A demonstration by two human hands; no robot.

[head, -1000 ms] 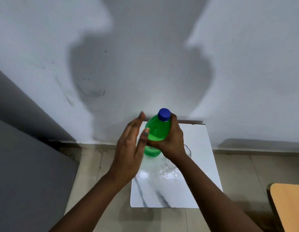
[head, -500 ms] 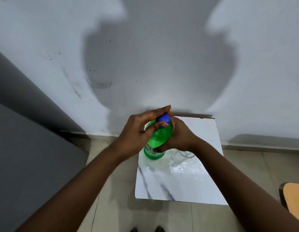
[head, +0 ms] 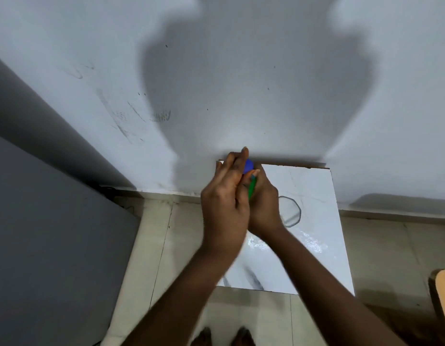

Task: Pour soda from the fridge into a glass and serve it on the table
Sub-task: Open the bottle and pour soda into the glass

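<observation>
A green soda bottle (head: 252, 189) with a blue cap (head: 248, 166) is held above a small white marble-patterned table (head: 316, 245). My right hand (head: 265, 206) wraps the bottle's body from the right. My left hand (head: 225, 203) covers the bottle from the left, its fingers closed over the cap. Only a sliver of green and part of the cap show between the hands. A clear empty glass (head: 290, 212) stands on the table just right of my right hand.
The table stands against a white wall (head: 241, 83). A grey fridge side (head: 42, 233) fills the left. A wooden chair edge (head: 444, 303) shows at the right. My feet (head: 224, 337) stand on the tiled floor below.
My left hand went from open beside the bottle to gripping the cap and has rotated over it, hiding most of the bottle. The view tilted down, showing my feet.
</observation>
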